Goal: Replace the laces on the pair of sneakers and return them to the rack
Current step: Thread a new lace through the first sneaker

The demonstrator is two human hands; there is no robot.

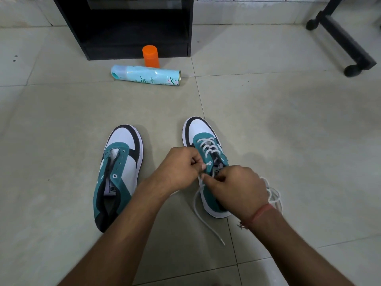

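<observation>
- On the floor at the centre of the frame, my two sneakers stand side by side, toes pointing toward the black rack point(123, 27) at the top.
- I judge the task less than half done: the right-hand sneaker point(206, 159) has white lace point(207, 146) crossed through its lower eyelets, while the upper eyelets are not yet threaded.
- The left-hand sneaker point(119, 172) has no lace at all; its eyelets are bare and its tongue lies open.
- Still to do, as I read it: finish this shoe, lace the other one, then set both back in the rack.
- My left hand point(179, 166) has its fingers curled, pinching a small loop of lace right at the near-side eyelet row.
- My right hand point(237, 186) is curled over the shoe's collar and pinches the lace just beside my left fingertips; what lies under the palm is hidden.
- One loose end trails along the floor below my hands toward lower centre; more slack lace is bunched just right of my right wrist.
- Near the rack's foot, a pale blue spray can point(146, 76) lies on its side with an orange bottle point(151, 56) upright behind it, both well apart from the shoes.
</observation>
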